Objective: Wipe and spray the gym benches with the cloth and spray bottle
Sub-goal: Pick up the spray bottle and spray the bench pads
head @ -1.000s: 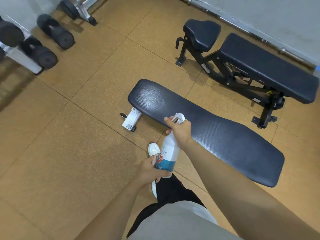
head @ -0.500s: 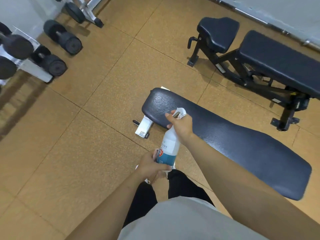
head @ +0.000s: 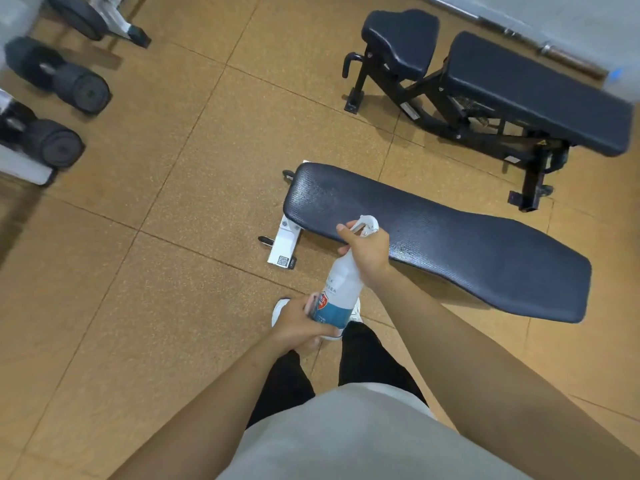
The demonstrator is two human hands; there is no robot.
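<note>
A white spray bottle (head: 341, 289) with a blue label is held in both hands in front of me. My right hand (head: 367, 252) grips its neck and trigger head, which points toward the flat dark bench (head: 450, 237). My left hand (head: 298, 323) wraps the bottle's base. The bench pad lies just beyond the bottle and shows a faint pale sheen near its left end. A second, adjustable bench (head: 519, 88) with a black frame stands farther back on the right. No cloth is in view.
Black dumbbells (head: 65, 81) rest on a white rack at the left edge. A barbell (head: 554, 51) lies along the far wall. The floor is tan rubber tile. My white shoes and dark trousers are below the bottle.
The view has shifted slightly, so the flat bench now sits farther right and lower. Both hands keep the same grip on the bottle.
</note>
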